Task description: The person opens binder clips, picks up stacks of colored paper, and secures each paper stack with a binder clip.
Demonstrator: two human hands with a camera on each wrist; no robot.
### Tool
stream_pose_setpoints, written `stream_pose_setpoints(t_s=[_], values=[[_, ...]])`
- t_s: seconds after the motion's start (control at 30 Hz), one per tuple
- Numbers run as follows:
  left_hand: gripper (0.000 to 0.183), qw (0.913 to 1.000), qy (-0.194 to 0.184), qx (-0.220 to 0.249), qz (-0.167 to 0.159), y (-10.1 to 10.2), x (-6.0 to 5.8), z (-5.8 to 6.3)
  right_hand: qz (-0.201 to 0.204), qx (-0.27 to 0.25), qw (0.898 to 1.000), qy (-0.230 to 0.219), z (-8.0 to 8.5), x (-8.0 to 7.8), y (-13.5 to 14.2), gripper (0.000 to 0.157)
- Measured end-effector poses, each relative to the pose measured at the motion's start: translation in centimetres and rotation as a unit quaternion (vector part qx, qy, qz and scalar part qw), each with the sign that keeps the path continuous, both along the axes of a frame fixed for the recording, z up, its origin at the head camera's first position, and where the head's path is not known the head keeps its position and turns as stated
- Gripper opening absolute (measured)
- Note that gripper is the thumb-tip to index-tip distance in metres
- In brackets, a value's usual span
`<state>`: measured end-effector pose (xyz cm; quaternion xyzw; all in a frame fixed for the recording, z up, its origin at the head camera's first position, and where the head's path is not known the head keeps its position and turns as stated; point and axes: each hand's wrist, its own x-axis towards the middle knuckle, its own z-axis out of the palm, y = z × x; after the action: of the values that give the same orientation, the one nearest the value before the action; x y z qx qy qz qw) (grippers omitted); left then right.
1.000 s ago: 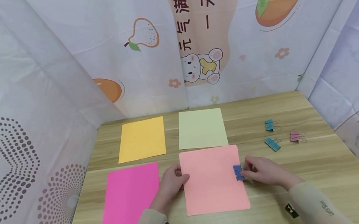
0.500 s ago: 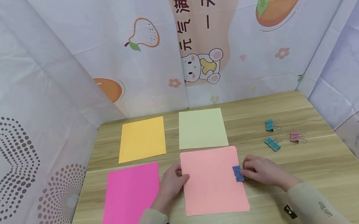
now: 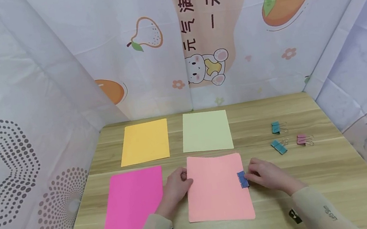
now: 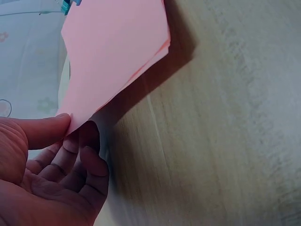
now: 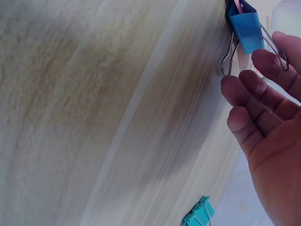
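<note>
A stack of pink paper sheets is held at the front middle of the table, and its far edge bows downward. My left hand pinches the left edge, thumb on top and fingers beneath. Layered edges of the pink paper show in the left wrist view, lifted above the table there. On the right edge sits a blue binder clip. My right hand pinches one wire handle of this binder clip between thumb and index finger; the other handle stands free near the remaining fingertips.
Left of the stack lies a magenta sheet. Behind are a yellow sheet and a pale green sheet. Two teal binder clips and a pink binder clip lie at the right. A curtain rises behind the table.
The pink stack has shifted slightly nearer and turned a little, and its far edge has gone from straight to bowed. The blue clip moved slightly nearer with it. Both hands keep their grip.
</note>
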<state>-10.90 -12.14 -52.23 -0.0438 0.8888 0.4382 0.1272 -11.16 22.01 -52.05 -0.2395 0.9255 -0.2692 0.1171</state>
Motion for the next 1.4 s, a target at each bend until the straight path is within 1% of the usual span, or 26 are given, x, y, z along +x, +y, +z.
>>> stream_pose_setpoints(t_s=[0.1,0.2,0.43,0.67,0.73,0.8,0.9,0.97,1.1,1.23,1.4], values=[[0.024,1.0,-0.001,-0.007,0.004,0.1,0.0,0.2,-0.003,0.005,1.0,-0.004,-0.1,-0.1,-0.1,0.02],[0.023,0.9997,-0.001,-0.024,0.007,0.2,0.0,0.3,-0.007,0.009,1.0,-0.007,-0.1,-0.2,-0.1,0.019],[0.026,0.9977,0.017,-0.066,0.004,0.2,0.1,0.4,-0.023,0.009,1.0,-0.001,-0.1,-0.1,-0.2,0.017],[0.037,0.9969,0.036,-0.069,0.013,0.4,0.0,0.4,-0.042,0.01,0.999,-0.001,0.1,0.0,0.0,0.016],[0.037,0.9956,0.047,-0.081,0.008,0.4,0.1,0.5,-0.048,0.01,0.999,-0.002,0.2,0.0,0.1,0.014],[0.036,0.9927,0.065,-0.102,0.002,0.4,0.2,0.7,-0.055,0.009,0.998,-0.002,0.3,0.0,0.2,0.013],[0.037,0.9846,0.093,-0.147,-0.011,0.3,0.3,1.0,-0.064,0.008,0.998,-0.001,0.3,-0.1,0.4,0.011],[0.041,0.9793,0.104,-0.173,-0.016,0.2,0.4,1.2,-0.065,0.004,0.998,0.003,0.4,-0.2,0.5,0.011],[0.048,0.9689,0.111,-0.22,-0.026,-0.2,0.4,1.3,-0.067,0.005,0.998,0.01,0.5,-0.3,0.9,0.012],[0.052,0.9582,0.112,-0.26,-0.039,-0.7,0.5,1.1,-0.068,0.009,0.997,0.017,0.9,-0.4,1.1,0.014],[0.055,0.9513,0.109,-0.286,-0.04,-1.3,0.4,0.9,-0.073,0.011,0.997,0.01,1.3,-0.6,1.3,0.014]])
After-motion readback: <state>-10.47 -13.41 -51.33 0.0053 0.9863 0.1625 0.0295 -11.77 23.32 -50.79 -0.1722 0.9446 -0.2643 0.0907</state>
